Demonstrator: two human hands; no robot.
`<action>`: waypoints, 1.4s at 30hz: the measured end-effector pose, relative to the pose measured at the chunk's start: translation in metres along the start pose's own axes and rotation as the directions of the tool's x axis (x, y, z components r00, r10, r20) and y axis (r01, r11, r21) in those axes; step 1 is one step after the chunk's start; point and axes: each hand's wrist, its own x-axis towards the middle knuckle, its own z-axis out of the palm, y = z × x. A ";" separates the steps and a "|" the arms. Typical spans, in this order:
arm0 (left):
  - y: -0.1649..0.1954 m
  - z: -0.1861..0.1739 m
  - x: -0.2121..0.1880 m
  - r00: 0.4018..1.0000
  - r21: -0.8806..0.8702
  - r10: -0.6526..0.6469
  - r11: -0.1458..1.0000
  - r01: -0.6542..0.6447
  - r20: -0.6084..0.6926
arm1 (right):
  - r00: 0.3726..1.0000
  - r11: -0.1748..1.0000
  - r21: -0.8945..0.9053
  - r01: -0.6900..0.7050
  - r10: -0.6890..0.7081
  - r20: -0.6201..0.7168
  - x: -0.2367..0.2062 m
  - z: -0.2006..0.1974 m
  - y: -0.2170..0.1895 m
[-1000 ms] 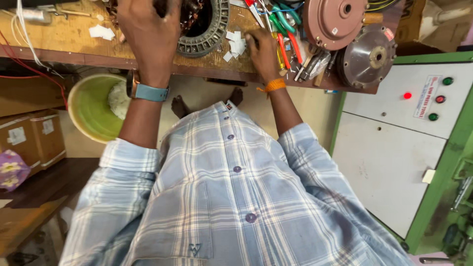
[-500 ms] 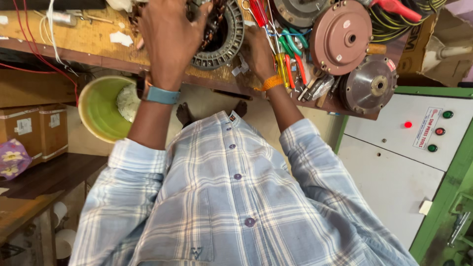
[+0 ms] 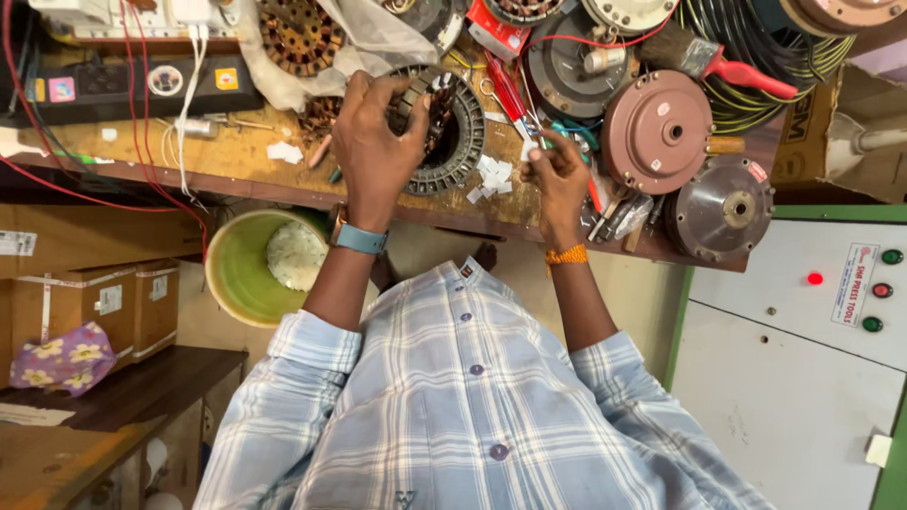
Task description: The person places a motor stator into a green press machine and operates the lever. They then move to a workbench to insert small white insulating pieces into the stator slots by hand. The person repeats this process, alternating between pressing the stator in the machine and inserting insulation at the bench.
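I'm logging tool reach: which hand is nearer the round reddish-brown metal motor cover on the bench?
Right hand, just beside the reddish-brown motor cover; left hand grips the stator ring, farther off.

Labelled brown cardboard boxes [image 3: 90, 307] left; white sign [image 3: 854, 284] on cabinet.

wooden workbench [image 3: 236, 156] | stator ring [image 3: 453, 132], motor covers [image 3: 657, 132] (reddish), power strip [image 3: 142, 85], paper scraps [image 3: 491, 175]

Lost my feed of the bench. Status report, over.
Left hand gripping the ring-shaped stator. Right hand pinched over white paper scraps. Hand tools crowd its right.
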 end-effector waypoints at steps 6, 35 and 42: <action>0.013 -0.014 -0.011 0.993 0.079 0.109 0.991 -0.105 -0.043 | 0.988 0.971 0.217 -0.100 0.071 0.134 -0.035 0.023 -0.036; 0.033 -0.073 -0.100 0.970 -0.853 -0.178 0.469 0.230 0.163 | 0.779 0.716 -0.355 0.601 -0.425 0.461 -0.136 0.125 -0.139; 0.009 -0.044 -0.084 0.990 -0.748 -0.082 0.649 0.143 0.118 | 0.893 0.988 -0.022 0.152 -0.127 0.433 -0.102 0.114 -0.138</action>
